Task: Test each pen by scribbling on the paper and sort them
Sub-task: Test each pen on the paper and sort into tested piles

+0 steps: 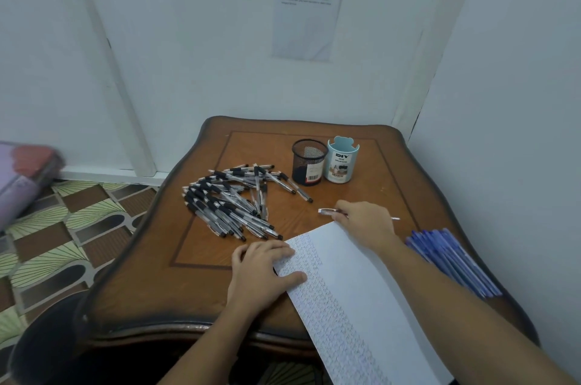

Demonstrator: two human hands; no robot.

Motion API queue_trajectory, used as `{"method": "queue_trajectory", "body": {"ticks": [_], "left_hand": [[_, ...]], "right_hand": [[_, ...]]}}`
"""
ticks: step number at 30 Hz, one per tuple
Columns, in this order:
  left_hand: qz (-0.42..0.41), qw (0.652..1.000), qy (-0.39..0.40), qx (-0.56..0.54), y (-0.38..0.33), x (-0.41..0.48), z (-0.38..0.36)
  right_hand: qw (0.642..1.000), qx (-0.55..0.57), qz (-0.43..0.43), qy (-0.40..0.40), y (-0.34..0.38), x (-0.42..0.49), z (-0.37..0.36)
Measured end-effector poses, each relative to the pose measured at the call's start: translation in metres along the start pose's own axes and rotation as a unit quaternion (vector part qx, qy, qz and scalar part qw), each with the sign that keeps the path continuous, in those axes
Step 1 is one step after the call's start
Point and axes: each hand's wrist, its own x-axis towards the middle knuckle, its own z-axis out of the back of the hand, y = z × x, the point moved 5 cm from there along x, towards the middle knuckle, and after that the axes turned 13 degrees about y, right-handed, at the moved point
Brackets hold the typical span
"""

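Pen (pixel 328 211) gripped in right hand (pixel 364 221) just beyond paper (pixel 361 290); left hand (pixel 264 268) flat, pressing paper edge.

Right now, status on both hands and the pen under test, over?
Left hand flat on the paper. Right hand grips one pen just past the paper's top edge. Path clear; black pen pile left, blue pens right.

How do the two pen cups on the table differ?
The mesh cup is black see-through wire; the blue cup is solid blue. The mesh cup's rim is plain; the blue cup's rises into a shaped tab at the back. The mesh cup bears a barcode sticker, the blue cup a DIY label. Both stand upright, side by side.
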Motion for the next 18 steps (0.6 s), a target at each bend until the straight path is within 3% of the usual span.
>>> {"method": "queue_trajectory", "body": {"ticks": [4,7,10,12,15,18], "left_hand": [[-0.007,1.0,-0.006,-0.004,-0.003,-0.001,0.002],[-0.01,1.0,-0.011,-0.005,-0.004,-0.001,0.003],[-0.009,1.0,-0.009,-0.004,-0.002,-0.001,0.002],[-0.007,1.0,-0.004,-0.004,-0.001,-0.001,0.001],[-0.013,1.0,-0.008,-0.009,-0.001,0.0,0.001],[-0.01,1.0,-0.009,-0.007,-0.001,0.0,0.001]], "right_hand": [[0.997,-0.017,-0.042,0.058,0.005,0.0,0.001],[0.998,-0.012,-0.056,0.036,0.005,-0.003,0.008],[0.998,0.056,-0.029,-0.01,-0.002,-0.009,0.012],[0.981,0.187,-0.017,-0.04,-0.006,-0.016,0.017],[0.88,0.47,-0.018,-0.059,-0.006,-0.031,0.022],[0.769,0.639,-0.011,-0.011,0.005,-0.04,0.013]]}}
